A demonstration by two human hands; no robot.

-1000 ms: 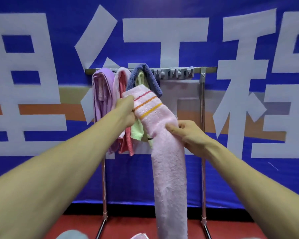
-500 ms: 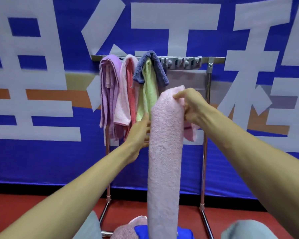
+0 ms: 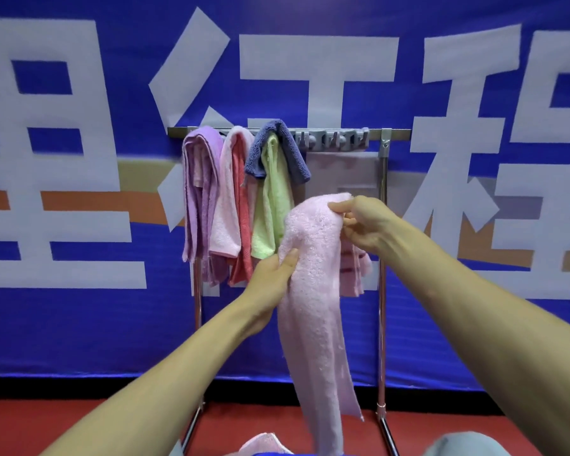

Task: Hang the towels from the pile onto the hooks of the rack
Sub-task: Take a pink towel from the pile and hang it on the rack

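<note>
Head view: low, below the fingers, a bit of the pile [image 3: 264, 443] shows. The left hand [image 3: 272, 274] clasps the side of the hanging pale pink towel [image 3: 313, 291]; the right hand [image 3: 366, 225] pinches its folded top. Beyond the fingers stands the rack [image 3: 381, 258], with bare hooks [image 3: 339, 139] above the right hand and the purple towel [image 3: 199, 192], blue towel [image 3: 277, 149] and green towel [image 3: 273, 209] hung up-left.

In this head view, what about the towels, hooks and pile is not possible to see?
Head view throughout:
Pile: cut off by the bottom edge.
Free hooks: small and blurred; number unclear.
Hooks under the hung towels: covered by cloth.
Back end of the pink towel: partly hidden behind the right hand.
</note>
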